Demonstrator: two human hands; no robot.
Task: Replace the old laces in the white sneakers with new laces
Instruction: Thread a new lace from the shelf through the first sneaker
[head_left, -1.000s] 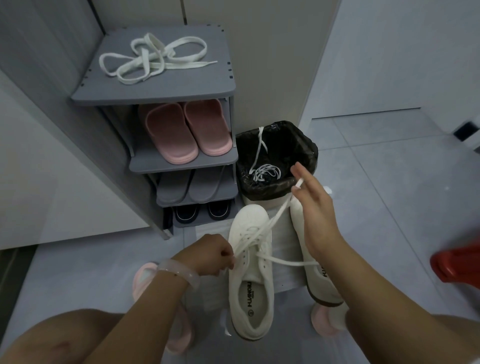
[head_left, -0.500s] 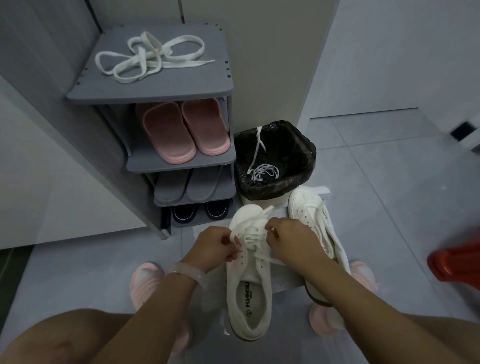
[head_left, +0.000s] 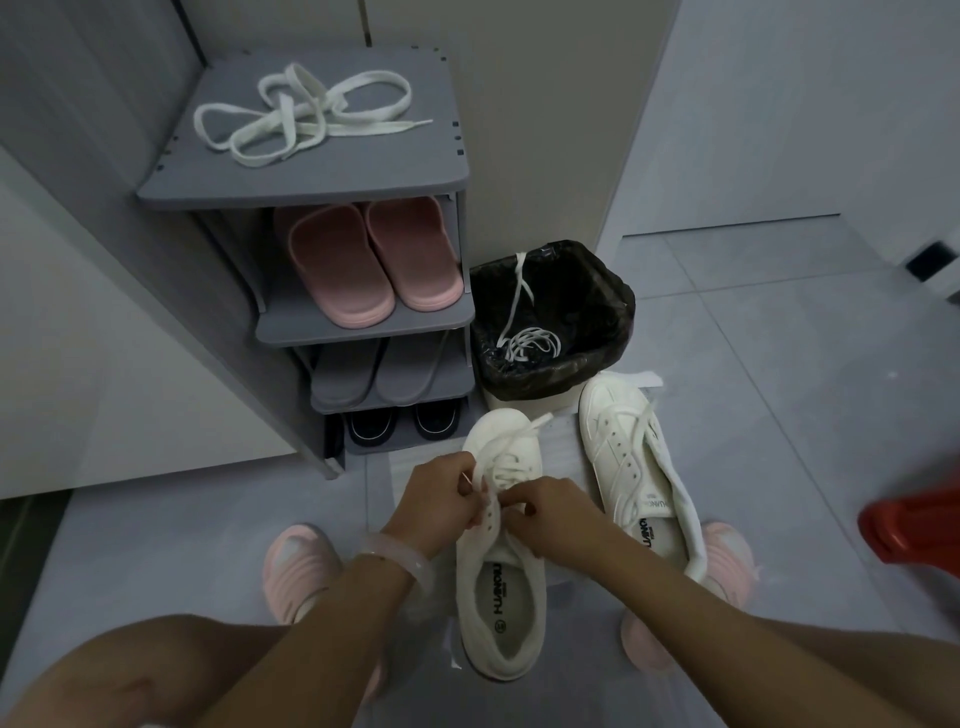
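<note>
while left grip (head_left: 447, 496) pinches lace (head_left: 480, 470), right grip (head_left: 550, 506) pinches lace over sneaker (head_left: 501, 597).

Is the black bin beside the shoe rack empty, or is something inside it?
Not empty: a white lace lies coiled inside the bin.

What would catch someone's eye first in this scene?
Probably the two hands, left hand and right hand, working a lace on the white sneaker in the middle of the floor. Next, the loose lace heaped on top of the grey shoe rack.
</note>
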